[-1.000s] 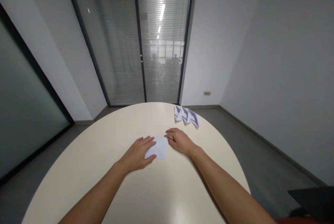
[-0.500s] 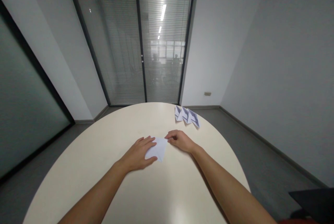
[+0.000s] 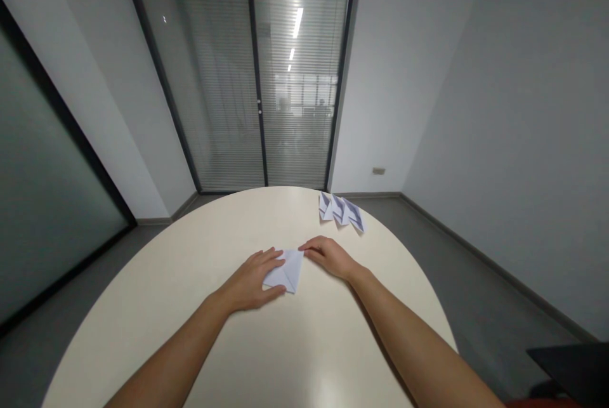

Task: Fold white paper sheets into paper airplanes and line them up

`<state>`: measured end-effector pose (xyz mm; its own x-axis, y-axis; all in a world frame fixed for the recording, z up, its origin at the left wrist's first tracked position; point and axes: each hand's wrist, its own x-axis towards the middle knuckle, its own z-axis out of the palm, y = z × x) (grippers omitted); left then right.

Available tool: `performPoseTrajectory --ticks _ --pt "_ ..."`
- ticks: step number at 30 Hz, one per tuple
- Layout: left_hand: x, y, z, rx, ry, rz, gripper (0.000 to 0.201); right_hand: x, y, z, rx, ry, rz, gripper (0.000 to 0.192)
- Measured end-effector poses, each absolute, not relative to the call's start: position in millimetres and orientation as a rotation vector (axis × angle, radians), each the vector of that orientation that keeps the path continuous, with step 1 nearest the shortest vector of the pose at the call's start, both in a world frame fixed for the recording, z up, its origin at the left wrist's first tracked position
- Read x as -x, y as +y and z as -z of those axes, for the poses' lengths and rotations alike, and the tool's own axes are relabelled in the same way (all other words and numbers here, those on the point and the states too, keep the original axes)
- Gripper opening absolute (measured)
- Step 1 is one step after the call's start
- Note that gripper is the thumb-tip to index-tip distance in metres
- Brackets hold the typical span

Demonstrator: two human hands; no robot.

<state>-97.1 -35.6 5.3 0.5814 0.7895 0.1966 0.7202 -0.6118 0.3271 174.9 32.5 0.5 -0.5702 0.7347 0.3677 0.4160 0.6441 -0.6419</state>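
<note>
A folded sheet of white paper [image 3: 291,267] lies on the round table in front of me, a crease line running across it. My left hand [image 3: 257,278] rests on its left side with the fingers spread, covering that part. At the paper's upper right corner, my right hand [image 3: 328,256] has thumb and fingertips pinched together on the edge. Three folded paper pieces [image 3: 340,211] stand in a row near the far right rim of the table.
The round cream table [image 3: 200,268] fills the lower view. Beyond it are a glass door with blinds [image 3: 297,129] and a wall socket [image 3: 379,171]. A dark object [image 3: 571,367] shows at the lower right, beside the table.
The paper and my right hand have shifted very slightly left, and the paper's crease shows more plainly. My left hand keeps nearly the same place.
</note>
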Motion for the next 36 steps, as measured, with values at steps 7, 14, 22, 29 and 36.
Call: performPoseTrajectory --ticks 7,14,22,29,36 --pt "98.3 -34.0 4.0 -2.618 1.203 -0.592 0.066 -177.3 33.7 -0.7 0.916 -2.262 -0.586 0.024" --pt "98.3 -29.8 10.9 -2.619 1.214 -0.739 0.042 -178.4 34.4 1.7 0.956 -2.248 -0.567 0.024" --pt "95.8 -27.0 2.5 -2.457 1.292 -0.878 0.03 -174.1 26.4 -8.8 0.848 -2.326 -0.459 0.024" --pt "91.1 -31.4 -14.5 -2.39 1.25 -0.972 0.024 -170.3 22.7 -14.5 0.897 -2.421 -0.41 0.023" --pt "91.7 -30.9 -15.6 -2.348 1.298 -1.085 0.019 -171.7 24.5 -14.5 0.958 -2.363 -0.397 0.024"
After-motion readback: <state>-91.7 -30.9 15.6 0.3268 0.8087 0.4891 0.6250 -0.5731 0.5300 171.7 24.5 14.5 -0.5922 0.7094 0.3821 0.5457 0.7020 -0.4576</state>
